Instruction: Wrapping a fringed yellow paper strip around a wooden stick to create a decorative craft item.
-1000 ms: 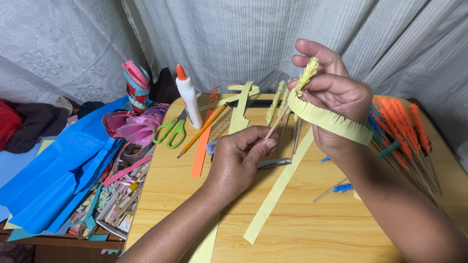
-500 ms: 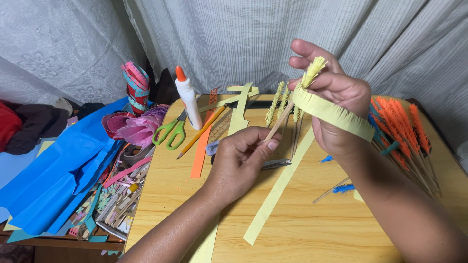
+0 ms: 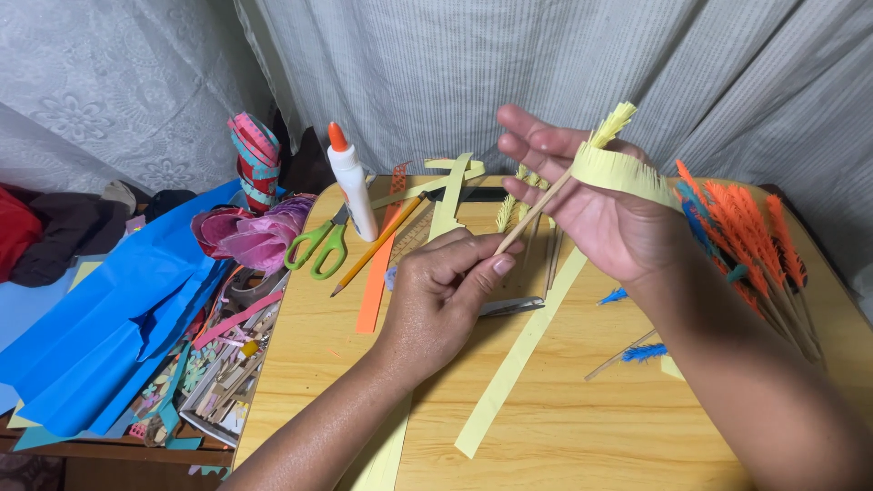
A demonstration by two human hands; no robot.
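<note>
Yellow fringed paper strip, partly wound at the tip of a thin wooden stick, most still loose; left hand pinches the stick's base, right hand closed on the strip; finished orange stems lie on the surface.

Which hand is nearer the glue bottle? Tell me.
Left. The left hand sits just right of the glue bottle; the right hand is farther right, raised.
</note>
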